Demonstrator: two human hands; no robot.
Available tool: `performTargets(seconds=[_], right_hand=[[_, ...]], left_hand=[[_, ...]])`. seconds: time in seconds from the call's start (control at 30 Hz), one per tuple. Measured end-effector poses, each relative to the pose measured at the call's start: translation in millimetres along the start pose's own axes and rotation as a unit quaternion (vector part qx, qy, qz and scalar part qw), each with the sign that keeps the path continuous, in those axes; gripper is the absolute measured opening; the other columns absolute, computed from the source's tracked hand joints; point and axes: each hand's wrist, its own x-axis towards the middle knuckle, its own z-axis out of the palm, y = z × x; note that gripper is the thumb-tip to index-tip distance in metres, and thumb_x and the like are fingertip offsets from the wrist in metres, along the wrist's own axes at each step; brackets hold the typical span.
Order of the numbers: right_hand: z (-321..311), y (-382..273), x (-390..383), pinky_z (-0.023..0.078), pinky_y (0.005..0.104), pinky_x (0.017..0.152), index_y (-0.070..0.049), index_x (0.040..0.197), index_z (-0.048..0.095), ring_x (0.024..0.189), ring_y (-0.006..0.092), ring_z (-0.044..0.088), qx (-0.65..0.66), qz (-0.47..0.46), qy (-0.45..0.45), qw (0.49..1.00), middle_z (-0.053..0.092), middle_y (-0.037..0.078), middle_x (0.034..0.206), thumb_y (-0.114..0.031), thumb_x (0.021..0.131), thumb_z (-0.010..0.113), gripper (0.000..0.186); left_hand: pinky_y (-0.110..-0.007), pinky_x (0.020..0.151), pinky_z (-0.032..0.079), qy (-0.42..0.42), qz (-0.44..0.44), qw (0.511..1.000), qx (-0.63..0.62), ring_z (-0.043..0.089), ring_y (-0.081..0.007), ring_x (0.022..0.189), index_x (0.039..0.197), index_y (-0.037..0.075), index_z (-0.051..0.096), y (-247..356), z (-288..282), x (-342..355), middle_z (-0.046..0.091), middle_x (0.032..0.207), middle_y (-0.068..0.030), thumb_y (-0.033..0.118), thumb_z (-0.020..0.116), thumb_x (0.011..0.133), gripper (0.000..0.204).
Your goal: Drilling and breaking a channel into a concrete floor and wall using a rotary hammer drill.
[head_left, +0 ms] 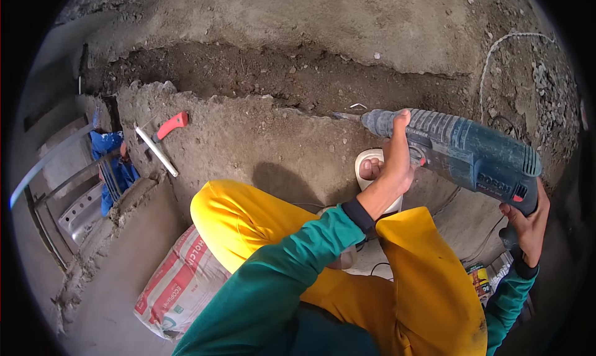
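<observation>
Head view: our left hand (397,151) grips the drill (456,143) up front, our right hand (529,225) its rear, right of frame; if the bit (345,115) slips on the crumbly trench edge (288,109), it might jump toward our foot (372,168).

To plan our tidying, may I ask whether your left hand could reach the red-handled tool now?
Probably not: the left hand grips the rotary hammer, well away from the red-handled tool.

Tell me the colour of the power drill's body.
The power drill has a dusty, dark blue-green body, best seen in the head view.
</observation>
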Motion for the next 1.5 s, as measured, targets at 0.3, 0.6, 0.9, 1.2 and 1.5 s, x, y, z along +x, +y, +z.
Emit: performTargets(seconds=[0.3, 0.6, 0.9, 1.2, 1.5], right_hand=[[-45, -26, -52, 0.043, 0.0281, 0.088, 0.005, 0.135, 0.039, 0.100, 0.0170, 0.055, -0.066, 0.005, 0.115, 0.991, 0.055, 0.012, 0.117, -0.004, 0.075, 0.070, 0.069], [-6, -44, 30, 0.046, 0.0261, 0.063, 0.000, 0.144, 0.030, 0.072, 0.0151, 0.056, 0.073, 0.024, 0.042, 0.996, 0.058, 0.011, 0.092, -0.013, 0.077, 0.072, 0.080], [13, 35, 25, 0.048, 0.0281, 0.047, 0.003, 0.107, 0.049, 0.055, 0.0166, 0.059, 0.182, 0.155, -0.040, 0.970, 0.059, 0.009, 0.075, -0.010, 0.076, 0.078, 0.045], [39, 28, 8, 0.053, 0.0272, 0.058, 0.003, 0.102, 0.055, 0.064, 0.0158, 0.063, 0.286, 0.079, -0.095, 0.950, 0.064, 0.009, 0.078, -0.014, 0.076, 0.078, 0.039], [-27, 50, -65, 0.050, 0.0251, 0.055, 0.005, 0.115, 0.048, 0.060, 0.0144, 0.060, 0.200, 0.058, 0.050, 0.977, 0.062, 0.009, 0.076, -0.038, 0.069, 0.082, 0.071]], left_hand=[[-0.038, 0.098, 0.032, -0.015, -0.004, 1.000, -0.007, 0.047, -0.0137, 0.117, 0.130, 0.017, 0.044, 19, 29, -47, 0.048, 0.128, 0.0043, 0.063, 0.052, 0.084, 0.065], [-0.036, 0.095, 0.040, -0.029, 0.016, 0.999, -0.008, 0.056, -0.0147, 0.104, 0.116, 0.012, 0.055, 45, 37, -4, 0.061, 0.108, -0.0006, 0.062, 0.057, 0.082, 0.060], [-0.033, 0.077, 0.049, 0.036, -0.021, 0.999, -0.019, 0.060, -0.0182, 0.084, 0.101, 0.012, 0.058, -2, 3, 54, 0.063, 0.094, -0.0037, 0.044, 0.070, 0.079, 0.041], [-0.043, 0.076, 0.051, 0.035, -0.007, 0.999, -0.019, 0.063, -0.0252, 0.085, 0.104, 0.007, 0.058, 28, -8, 10, 0.064, 0.094, -0.0093, 0.045, 0.067, 0.079, 0.046], [-0.031, 0.058, 0.047, -0.041, -0.008, 0.998, 0.040, 0.062, -0.0130, 0.073, 0.100, 0.014, 0.057, -13, 58, -29, 0.062, 0.085, 0.0002, 0.045, 0.065, 0.084, 0.036]])
